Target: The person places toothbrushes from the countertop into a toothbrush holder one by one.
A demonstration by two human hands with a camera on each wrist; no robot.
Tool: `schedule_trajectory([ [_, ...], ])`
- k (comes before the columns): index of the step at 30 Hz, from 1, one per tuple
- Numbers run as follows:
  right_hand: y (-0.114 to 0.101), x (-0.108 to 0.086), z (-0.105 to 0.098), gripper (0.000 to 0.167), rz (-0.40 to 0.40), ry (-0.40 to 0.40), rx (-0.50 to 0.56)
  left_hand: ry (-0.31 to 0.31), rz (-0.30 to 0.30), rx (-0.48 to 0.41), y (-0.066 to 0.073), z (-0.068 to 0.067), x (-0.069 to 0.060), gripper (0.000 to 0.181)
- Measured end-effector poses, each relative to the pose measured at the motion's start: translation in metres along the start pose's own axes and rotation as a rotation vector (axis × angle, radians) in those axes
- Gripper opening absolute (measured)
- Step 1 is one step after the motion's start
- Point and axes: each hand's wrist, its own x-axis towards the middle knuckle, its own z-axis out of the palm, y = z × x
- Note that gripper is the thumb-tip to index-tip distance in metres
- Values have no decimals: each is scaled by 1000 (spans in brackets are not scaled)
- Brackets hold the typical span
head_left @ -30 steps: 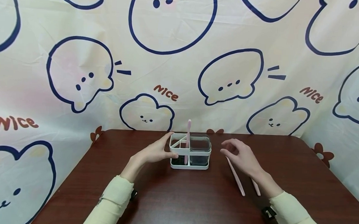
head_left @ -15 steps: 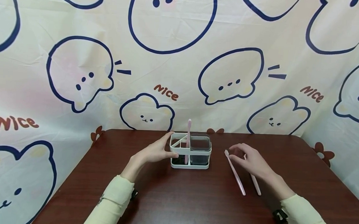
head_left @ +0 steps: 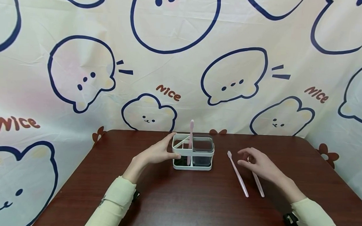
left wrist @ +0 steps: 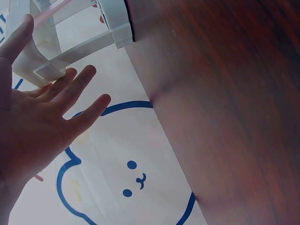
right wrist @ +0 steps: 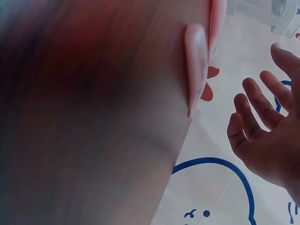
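Observation:
A white holder [head_left: 201,154] with a clear cup on its right half stands on the table; a pink toothbrush [head_left: 191,130] is upright in its left half. My left hand [head_left: 153,154] grips the holder's left end, thumb on the front, fingers behind; the left wrist view shows the hand [left wrist: 42,122] with some fingers spread off the holder [left wrist: 86,49]. To the right lie two pink toothbrushes, one [head_left: 239,176] beside the other [head_left: 258,184]. Over the right one's upper end hovers my right hand [head_left: 262,165], its fingers loosely bent; the right wrist view shows the hand [right wrist: 272,145] empty.
The dark brown table [head_left: 177,200] runs back to a printed cloth [head_left: 188,76] hanging behind it and at both sides. The holder is near the table's back edge.
My right hand has moved right, away from the holder and past the left loose toothbrush, uncovering its head. My left hand and the holder have stayed in place.

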Motion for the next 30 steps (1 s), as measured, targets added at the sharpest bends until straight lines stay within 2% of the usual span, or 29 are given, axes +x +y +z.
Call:
schedule_trajectory([
  [11,18,-14,-9,49,32,-64,-21,-7,-3,-10,1,0,0,102],
  [30,31,-15,-21,48,19,-181,20,-4,10,-21,1,0,0,99],
])
